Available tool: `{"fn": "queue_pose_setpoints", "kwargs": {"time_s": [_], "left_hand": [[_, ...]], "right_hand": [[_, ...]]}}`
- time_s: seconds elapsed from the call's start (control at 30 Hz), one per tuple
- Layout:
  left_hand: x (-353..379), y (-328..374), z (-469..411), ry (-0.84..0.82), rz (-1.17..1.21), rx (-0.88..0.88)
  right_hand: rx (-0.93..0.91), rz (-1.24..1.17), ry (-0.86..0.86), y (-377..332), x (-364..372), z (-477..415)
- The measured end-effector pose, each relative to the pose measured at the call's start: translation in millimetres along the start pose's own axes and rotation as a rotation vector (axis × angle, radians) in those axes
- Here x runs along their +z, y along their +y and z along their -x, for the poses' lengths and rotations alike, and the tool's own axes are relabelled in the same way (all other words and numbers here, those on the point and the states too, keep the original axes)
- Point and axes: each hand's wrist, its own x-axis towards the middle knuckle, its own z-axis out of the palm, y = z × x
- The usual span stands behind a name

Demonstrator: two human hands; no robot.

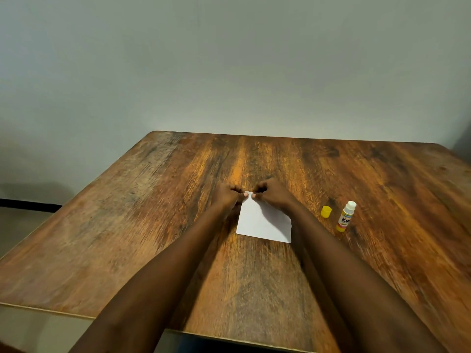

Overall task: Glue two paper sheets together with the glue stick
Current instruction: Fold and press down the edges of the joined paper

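Note:
A small white paper [263,221] lies flat on the wooden table [153,225], a little right of centre. Whether it is one sheet or two stacked I cannot tell. My left hand [226,196] and my right hand [272,193] meet at its far edge, fingers curled, thumbs and fingertips pinching or pressing that edge. To the right of the paper stands the uncapped glue stick [346,216], white tip up, with a yellow and white label. Its yellow cap [326,211] sits on the table just left of it.
The table's far edge runs along a plain pale wall [229,72]. Its left edge drops to a floor with a dark cable or strip [28,203] at the wall's foot. My forearms cross the table's near half.

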Motion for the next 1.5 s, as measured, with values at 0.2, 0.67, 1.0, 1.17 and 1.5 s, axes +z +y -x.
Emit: {"fn": "queue_pose_setpoints", "kwargs": {"time_s": [0.2,0.67,1.0,1.17,1.5], "left_hand": [[-3,7,8,-0.002,-0.027,0.061],[-1,19,17,0.008,-0.108,0.142],[-7,20,18,0.045,-0.213,0.165],[-12,17,18,0.063,-0.243,0.181],[-4,21,19,0.064,-0.435,0.25]], "right_hand": [[-0.011,-0.065,0.022,-9,-7,5],[-0.03,-0.15,0.059,-20,-17,15],[0.027,-0.143,0.037,-14,-19,20],[0.04,-0.115,0.047,-13,-22,19],[0.029,-0.098,0.026,-18,-20,22]]}}
